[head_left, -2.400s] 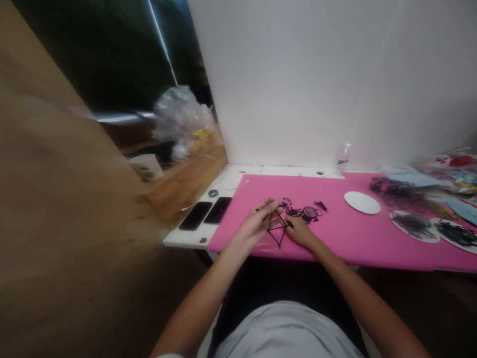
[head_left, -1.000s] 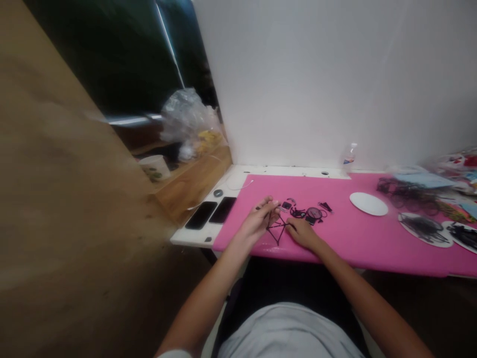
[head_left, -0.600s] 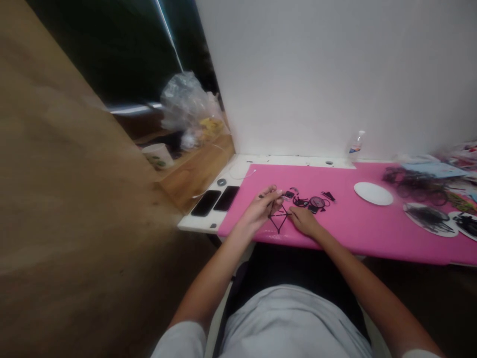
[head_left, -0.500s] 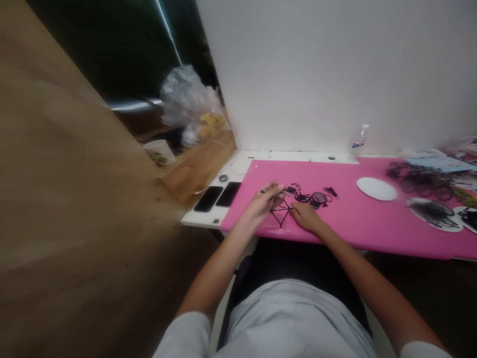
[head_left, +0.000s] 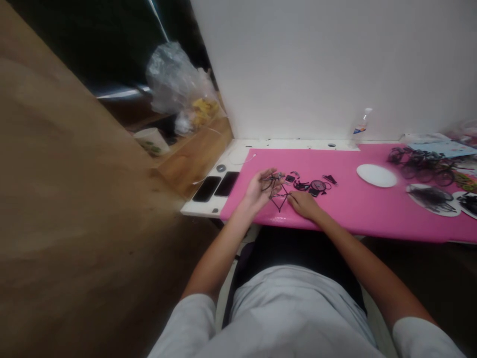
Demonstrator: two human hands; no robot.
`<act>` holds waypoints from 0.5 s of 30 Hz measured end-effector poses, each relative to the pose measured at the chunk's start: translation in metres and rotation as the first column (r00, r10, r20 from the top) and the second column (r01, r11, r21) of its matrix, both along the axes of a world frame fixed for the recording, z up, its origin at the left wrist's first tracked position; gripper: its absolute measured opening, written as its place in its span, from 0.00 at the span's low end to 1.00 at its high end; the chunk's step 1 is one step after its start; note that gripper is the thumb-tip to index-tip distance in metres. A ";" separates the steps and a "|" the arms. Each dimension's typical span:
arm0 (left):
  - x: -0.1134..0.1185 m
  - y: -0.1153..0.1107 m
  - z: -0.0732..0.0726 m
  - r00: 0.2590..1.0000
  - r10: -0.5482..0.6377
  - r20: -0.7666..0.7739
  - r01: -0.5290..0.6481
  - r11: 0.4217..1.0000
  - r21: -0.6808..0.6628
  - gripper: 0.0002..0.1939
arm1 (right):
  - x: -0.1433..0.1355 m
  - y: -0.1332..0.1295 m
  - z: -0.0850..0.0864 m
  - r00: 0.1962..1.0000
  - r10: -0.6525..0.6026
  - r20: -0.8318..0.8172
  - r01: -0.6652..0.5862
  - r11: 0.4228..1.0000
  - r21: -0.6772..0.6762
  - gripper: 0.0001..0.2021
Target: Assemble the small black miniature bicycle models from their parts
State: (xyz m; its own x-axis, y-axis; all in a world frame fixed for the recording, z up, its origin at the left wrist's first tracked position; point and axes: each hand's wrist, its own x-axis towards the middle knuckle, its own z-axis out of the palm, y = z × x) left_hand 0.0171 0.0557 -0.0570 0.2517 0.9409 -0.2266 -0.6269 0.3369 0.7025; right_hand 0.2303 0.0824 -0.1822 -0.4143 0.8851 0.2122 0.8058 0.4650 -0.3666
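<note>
A thin black miniature bicycle frame (head_left: 278, 203), with a diamond-shaped outline, is held between my hands over the near part of the pink mat. My left hand (head_left: 258, 190), palm up with its fingers curled, supports the end where a curved, handlebar-like part shows. With thumb and fingers pinched together, my right hand (head_left: 302, 203) grips the frame's right side. Just beyond the hands lie loose black parts, among them a small round wheel (head_left: 318, 186) and a small square piece (head_left: 290, 179). Fine details of the held frame are blurred.
Two dark phones (head_left: 207, 189) lie on the white table edge at left. White plates (head_left: 377, 175) rest on the mat at right, some with black parts. Assembled miniature bicycles (head_left: 421, 161) stand behind them. A clear bottle (head_left: 361, 124) is by the wall.
The fingers of my left hand have uncurled a little around the frame, and its palm shows more. My right hand keeps its pinch. The view has tilted slightly down.
</note>
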 end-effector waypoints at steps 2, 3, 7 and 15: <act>-0.001 0.003 -0.003 1.000 -0.002 -0.006 0.002 1.000 -0.004 0.09 | 0.000 -0.001 0.001 1.000 0.005 -0.005 -0.005 1.000 -0.004 0.17; -0.002 0.005 -0.004 1.000 -0.004 -0.004 0.004 1.000 -0.005 0.09 | -0.001 -0.001 0.001 1.000 0.008 -0.004 -0.008 1.000 -0.006 0.17; -0.004 0.011 -0.009 1.000 -0.005 0.017 0.005 1.000 0.002 0.08 | -0.002 -0.002 0.003 1.000 0.010 0.019 -0.010 1.000 -0.008 0.16; -0.007 0.021 -0.022 1.000 -0.022 -0.001 0.022 0.999 0.038 0.12 | -0.003 -0.004 0.008 0.994 -0.014 0.112 0.016 1.000 -0.018 0.18</act>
State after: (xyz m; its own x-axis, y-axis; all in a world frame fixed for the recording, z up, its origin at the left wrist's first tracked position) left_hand 0.0103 0.0763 -0.0793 0.2726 0.9430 -0.1909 -0.6193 0.3239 0.7153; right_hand 0.2275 0.0786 -0.1747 -0.4211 0.8948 0.1483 0.8491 0.4464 -0.2824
